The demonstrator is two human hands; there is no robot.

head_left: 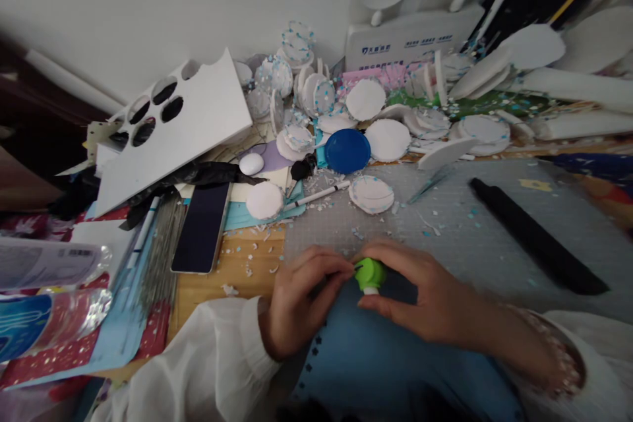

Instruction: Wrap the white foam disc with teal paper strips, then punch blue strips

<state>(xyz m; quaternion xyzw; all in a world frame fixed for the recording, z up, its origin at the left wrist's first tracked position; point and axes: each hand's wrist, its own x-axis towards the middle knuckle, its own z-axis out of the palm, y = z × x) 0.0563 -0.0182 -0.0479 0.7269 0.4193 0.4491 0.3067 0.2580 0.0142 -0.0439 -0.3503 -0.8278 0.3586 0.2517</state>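
Note:
A small green tool with a white lower part [370,274] is held between the thumb and fingers of my right hand [420,293]. My left hand [309,297] is just left of it, fingertips pinched together at the tool's left side; what they hold, if anything, is too small to make out. Below both hands lies a blue sheet [386,356] with a row of small punched shapes along its left edge. Beyond the hands, a white disc with blue bits [370,194] rests on the grey cutting mat [420,237].
White foam discs [388,140] and a blue disc [347,151] crowd the back. A phone [202,227], wire bundle [161,257] and plastic bottle [54,316] lie left. A foam board with holes [198,125] leans behind. A black object [537,237] lies right.

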